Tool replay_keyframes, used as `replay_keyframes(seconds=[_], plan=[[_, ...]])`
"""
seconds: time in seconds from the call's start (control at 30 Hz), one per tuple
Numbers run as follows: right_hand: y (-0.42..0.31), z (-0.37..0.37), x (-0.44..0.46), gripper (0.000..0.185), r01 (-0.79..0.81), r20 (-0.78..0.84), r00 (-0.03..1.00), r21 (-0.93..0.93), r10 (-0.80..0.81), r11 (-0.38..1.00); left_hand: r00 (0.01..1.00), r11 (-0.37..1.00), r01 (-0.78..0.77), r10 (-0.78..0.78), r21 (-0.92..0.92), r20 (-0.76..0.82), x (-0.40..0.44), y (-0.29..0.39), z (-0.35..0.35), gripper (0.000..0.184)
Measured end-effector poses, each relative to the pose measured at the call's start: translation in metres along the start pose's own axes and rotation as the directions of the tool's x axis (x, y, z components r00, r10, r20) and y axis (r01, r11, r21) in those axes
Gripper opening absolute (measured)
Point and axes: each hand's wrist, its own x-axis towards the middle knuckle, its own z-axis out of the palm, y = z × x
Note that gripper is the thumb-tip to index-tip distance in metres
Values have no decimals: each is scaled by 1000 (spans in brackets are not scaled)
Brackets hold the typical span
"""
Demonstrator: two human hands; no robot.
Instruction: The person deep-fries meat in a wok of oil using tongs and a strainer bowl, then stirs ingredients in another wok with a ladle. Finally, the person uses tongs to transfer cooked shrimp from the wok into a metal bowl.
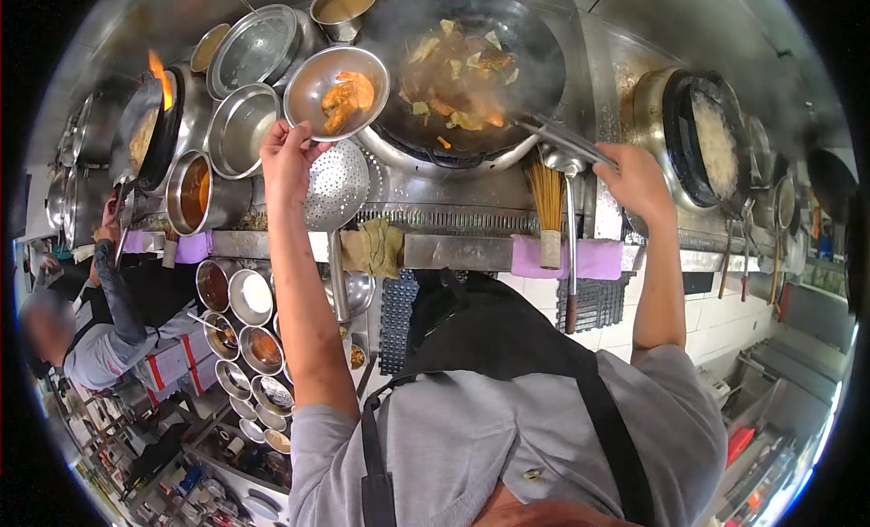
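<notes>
My left hand (pixel 288 160) grips the rim of a steel bowl (pixel 310 85), thumb and fingers closed on its near edge. Several orange cooked shrimp (pixel 349 96) lie inside it. The bowl is raised just left of a black wok (pixel 539 60), where pale vegetable pieces (pixel 467 69) and reddish bits sit in dark steaming sauce. Wrapped in my right hand (pixel 632 181) are metal tongs (pixel 571 145), whose tips reach toward the wok's right side. Below my left hand rests a perforated strainer (pixel 335 184). A ladle (pixel 565 160) lies under the tongs.
A bamboo brush (pixel 546 196) leans by the ladle. Pots (pixel 240 133) and a sauce container (pixel 188 193) crowd the left. Another wok (pixel 716 146) stands right. At far left, a co-worker (pixel 113 319) holds a pan (pixel 136 128) near a flame. Cloths (pixel 566 255) hang on the front edge.
</notes>
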Motion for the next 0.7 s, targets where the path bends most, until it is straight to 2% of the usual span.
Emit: replay_keyframes(seconds=[0.03, 0.13, 0.2, 0.3, 0.4, 0.47, 0.5, 0.6, 0.7], plan=[[-8, -3, -2, 29, -37, 2, 999, 15, 37, 999, 1000, 1000, 7, -7, 14, -4, 0, -2, -1, 14], [-43, 25, 27, 26, 70, -3, 998, -3, -70, 998, 999, 1000, 7, -6, -20, 31, 6, -11, -2, 16], [-58, 65, 62, 23, 157, 7, 987, -181, -159, 971, 999, 1000, 12, -12, -12, 33, 7, -12, 2, 17], [-64, 78, 81, 21, 135, 42, 991, -237, -129, 962, 999, 999, 22, -24, 34, 42, 6, -14, 4, 17], [-48, 38, 39, 21, 146, -140, 978, -53, -152, 988, 1000, 992, 2, -4, 125, 15, -3, -18, 15, 17], [-38, 10, 24, 29, 142, -114, 985, 73, -133, 987, 999, 980, -29, 21, 195, 41, -5, -25, 19, 16], [-35, 2, 21, 34, 136, -105, 987, 136, -122, 981, 1000, 977, 10, -14, 212, 16, -6, -27, 28, 16], [-50, 16, 24, 31, 202, -220, 953, -55, -209, 978, 998, 988, 33, -40, 153, 44, 1, -43, 31, 17], [-59, 69, 64, 14, 214, -66, 970, -238, -236, 947, 1000, 990, -3, 0, 144, 25, 2, -40, 29, 16]])
